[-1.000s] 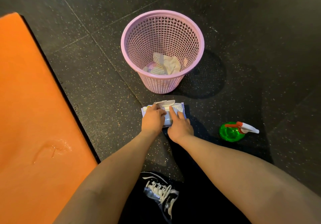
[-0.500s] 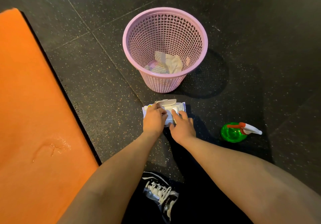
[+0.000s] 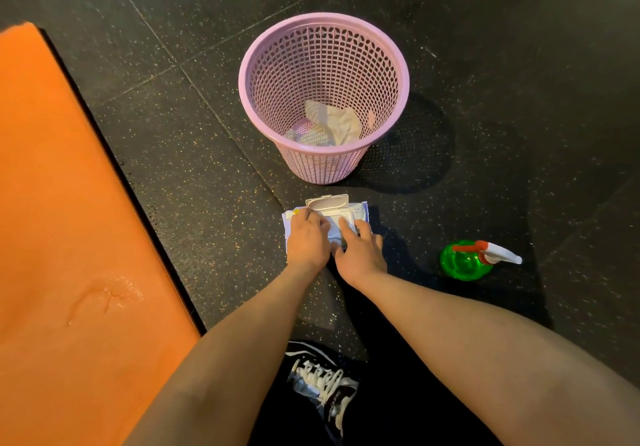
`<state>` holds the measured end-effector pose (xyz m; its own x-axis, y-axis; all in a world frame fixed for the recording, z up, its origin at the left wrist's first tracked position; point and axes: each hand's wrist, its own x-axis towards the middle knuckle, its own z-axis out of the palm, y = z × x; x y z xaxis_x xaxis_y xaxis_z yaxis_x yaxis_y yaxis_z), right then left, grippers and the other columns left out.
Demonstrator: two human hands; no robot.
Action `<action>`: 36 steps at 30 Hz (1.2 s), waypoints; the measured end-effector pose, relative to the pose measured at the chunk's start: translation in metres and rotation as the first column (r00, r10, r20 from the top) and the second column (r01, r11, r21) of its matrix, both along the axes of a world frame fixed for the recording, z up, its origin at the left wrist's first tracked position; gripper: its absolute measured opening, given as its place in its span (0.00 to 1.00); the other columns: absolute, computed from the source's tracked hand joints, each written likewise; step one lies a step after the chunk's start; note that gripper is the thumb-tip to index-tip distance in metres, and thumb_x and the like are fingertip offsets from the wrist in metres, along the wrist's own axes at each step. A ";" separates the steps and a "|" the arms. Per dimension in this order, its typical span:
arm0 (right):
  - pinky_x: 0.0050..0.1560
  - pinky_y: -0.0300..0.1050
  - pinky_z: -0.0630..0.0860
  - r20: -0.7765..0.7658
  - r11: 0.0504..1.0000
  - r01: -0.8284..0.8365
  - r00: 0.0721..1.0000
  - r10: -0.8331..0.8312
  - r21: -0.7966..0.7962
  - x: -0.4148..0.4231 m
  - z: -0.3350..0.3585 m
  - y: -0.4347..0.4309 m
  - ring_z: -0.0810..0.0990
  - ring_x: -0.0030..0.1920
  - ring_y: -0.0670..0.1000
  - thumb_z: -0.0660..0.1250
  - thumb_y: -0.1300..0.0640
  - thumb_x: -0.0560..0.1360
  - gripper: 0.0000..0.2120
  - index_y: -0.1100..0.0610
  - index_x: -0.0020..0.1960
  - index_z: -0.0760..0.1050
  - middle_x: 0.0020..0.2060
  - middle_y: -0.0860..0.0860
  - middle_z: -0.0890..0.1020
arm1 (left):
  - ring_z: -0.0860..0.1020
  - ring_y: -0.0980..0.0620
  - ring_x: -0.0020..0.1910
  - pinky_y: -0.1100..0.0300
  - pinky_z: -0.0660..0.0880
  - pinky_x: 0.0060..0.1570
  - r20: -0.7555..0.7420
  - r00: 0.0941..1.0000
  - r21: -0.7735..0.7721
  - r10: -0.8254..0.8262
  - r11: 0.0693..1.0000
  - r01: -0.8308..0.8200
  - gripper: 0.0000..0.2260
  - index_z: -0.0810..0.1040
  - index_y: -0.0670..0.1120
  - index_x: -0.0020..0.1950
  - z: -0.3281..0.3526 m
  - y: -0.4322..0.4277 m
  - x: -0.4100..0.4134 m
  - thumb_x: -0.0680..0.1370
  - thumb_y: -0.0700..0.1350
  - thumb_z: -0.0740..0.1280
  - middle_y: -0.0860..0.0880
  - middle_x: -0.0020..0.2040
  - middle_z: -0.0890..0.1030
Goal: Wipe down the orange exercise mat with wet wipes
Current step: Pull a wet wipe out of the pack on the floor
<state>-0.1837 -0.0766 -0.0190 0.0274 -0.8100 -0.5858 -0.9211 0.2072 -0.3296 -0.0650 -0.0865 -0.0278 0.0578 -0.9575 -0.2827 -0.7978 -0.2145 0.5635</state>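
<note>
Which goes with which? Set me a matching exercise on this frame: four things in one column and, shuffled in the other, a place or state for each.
Things
1. orange mat
2. pink basket
3. wet wipes pack
4. green spray bottle

Places and states
A. crumpled white sheets lie inside
B. on the floor, at the right of the view
C. has a wet patch on its surface
D. lid flipped up, left hand and right hand resting on it

Pairs: 1-C, 2-A, 3-D, 4-B
</note>
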 end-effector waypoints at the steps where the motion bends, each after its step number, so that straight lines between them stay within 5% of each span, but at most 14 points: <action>1: 0.66 0.55 0.73 -0.008 1.000 -0.013 1.000 0.013 0.011 0.000 0.000 0.000 0.58 0.73 0.56 0.56 0.45 0.84 0.29 0.40 0.81 0.50 0.79 0.47 0.51 | 0.67 0.46 0.66 0.55 0.70 0.61 0.017 1.000 -0.002 -0.015 1.000 0.015 0.08 0.79 0.38 0.55 -0.002 -0.001 0.000 0.79 0.41 0.67 0.45 0.61 0.75; 4: 0.67 0.55 0.72 -0.040 0.999 -0.032 0.999 0.034 0.042 0.000 0.001 -0.001 0.55 0.75 0.57 0.55 0.44 0.84 0.29 0.40 0.82 0.46 0.80 0.47 0.48 | 0.72 0.49 0.58 0.64 0.64 0.50 -0.117 0.980 0.023 0.160 0.987 -0.158 0.03 0.75 0.44 0.48 -0.004 -0.003 -0.002 0.80 0.40 0.63 0.47 0.54 0.76; 8: 0.66 0.56 0.71 -0.041 0.997 -0.035 0.998 0.038 0.065 0.002 0.003 -0.001 0.55 0.75 0.58 0.57 0.45 0.84 0.31 0.39 0.81 0.45 0.80 0.48 0.47 | 0.74 0.51 0.41 0.59 0.69 0.40 -0.340 0.889 0.040 0.307 0.949 -0.313 0.10 0.75 0.41 0.43 0.000 0.001 -0.001 0.83 0.42 0.60 0.47 0.43 0.78; 14: 0.69 0.60 0.68 -0.049 0.991 -0.040 0.998 0.046 0.127 0.003 0.008 -0.002 0.52 0.77 0.59 0.58 0.43 0.83 0.33 0.39 0.81 0.43 0.81 0.47 0.45 | 0.74 0.60 0.40 0.73 0.67 0.37 -0.427 0.810 0.044 0.401 0.904 -0.424 0.08 0.75 0.44 0.50 0.017 0.011 0.002 0.85 0.45 0.59 0.52 0.44 0.78; 21: 0.73 0.60 0.64 -0.019 0.983 -0.039 0.999 0.043 0.180 0.002 0.012 -0.008 0.51 0.78 0.59 0.57 0.44 0.83 0.33 0.40 0.82 0.42 0.81 0.48 0.43 | 0.77 0.55 0.44 0.63 0.74 0.44 -0.481 0.710 0.045 0.515 0.823 -0.566 0.06 0.73 0.47 0.51 0.028 0.013 0.011 0.85 0.45 0.58 0.56 0.45 0.76; 25: 0.76 0.61 0.61 0.016 0.983 -0.004 1.000 0.001 0.184 0.003 0.011 -0.006 0.49 0.79 0.60 0.58 0.46 0.84 0.33 0.41 0.82 0.43 0.82 0.48 0.42 | 0.74 0.60 0.41 0.67 0.67 0.37 -0.460 0.727 -0.012 0.510 0.815 -0.579 0.07 0.72 0.44 0.54 0.037 0.013 0.013 0.85 0.44 0.56 0.57 0.44 0.75; 30: 0.77 0.60 0.59 0.057 0.986 0.017 0.998 -0.027 0.168 0.001 0.009 -0.002 0.48 0.80 0.60 0.57 0.48 0.84 0.32 0.42 0.82 0.44 0.82 0.47 0.42 | 0.74 0.55 0.39 0.66 0.68 0.35 -0.405 0.763 0.080 0.504 0.851 -0.520 0.07 0.72 0.45 0.54 0.036 0.012 0.023 0.85 0.46 0.58 0.53 0.43 0.77; 32: 0.78 0.60 0.56 0.065 0.982 0.028 0.997 -0.041 0.185 0.002 0.012 -0.002 0.46 0.80 0.59 0.57 0.48 0.84 0.32 0.42 0.82 0.45 0.82 0.46 0.41 | 0.76 0.49 0.42 0.57 0.69 0.38 -0.293 0.844 0.146 0.449 0.893 -0.425 0.08 0.74 0.46 0.55 0.034 0.015 0.027 0.83 0.49 0.59 0.49 0.44 0.80; 36: 0.79 0.56 0.54 0.088 0.986 0.055 0.994 -0.069 0.158 0.000 0.009 0.006 0.44 0.81 0.57 0.58 0.51 0.84 0.32 0.44 0.83 0.47 0.82 0.46 0.41 | 0.80 0.49 0.40 0.58 0.71 0.37 -0.162 0.957 0.290 0.240 0.939 -0.186 0.13 0.75 0.51 0.65 0.028 0.025 0.027 0.80 0.47 0.63 0.49 0.40 0.82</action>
